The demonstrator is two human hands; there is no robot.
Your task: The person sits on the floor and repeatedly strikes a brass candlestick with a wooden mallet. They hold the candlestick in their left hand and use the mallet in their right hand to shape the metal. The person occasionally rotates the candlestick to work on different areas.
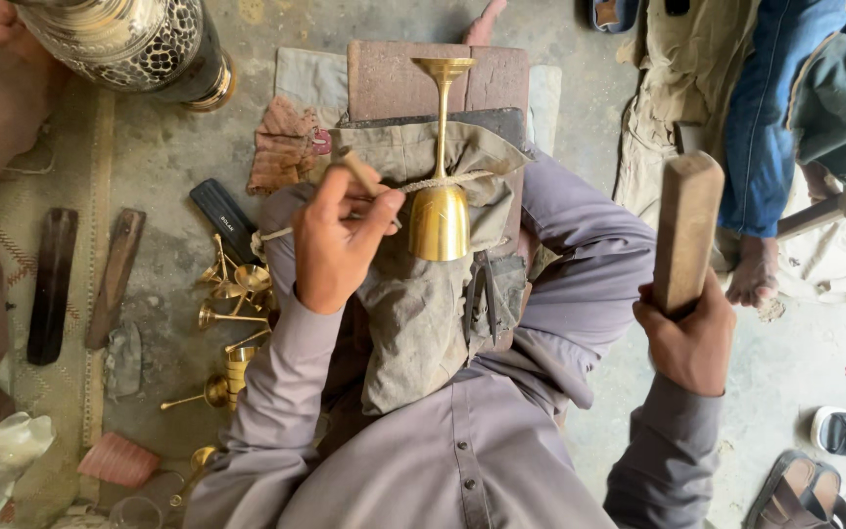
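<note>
Left hand [337, 240] grips chisel [362, 174] at goblet [440, 211] (roped down); right hand [685, 338] grasps mallet [687, 230] aloft

We have one view only: our head camera looks steeply down, close over the lap, with the floor [178, 147] toward 12 o'clock.

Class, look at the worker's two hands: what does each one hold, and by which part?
The left hand pinches a thin wooden-handled tool near its lower end, tip towards the brass goblet. The right hand grips a wooden mallet block by its lower end.
</note>
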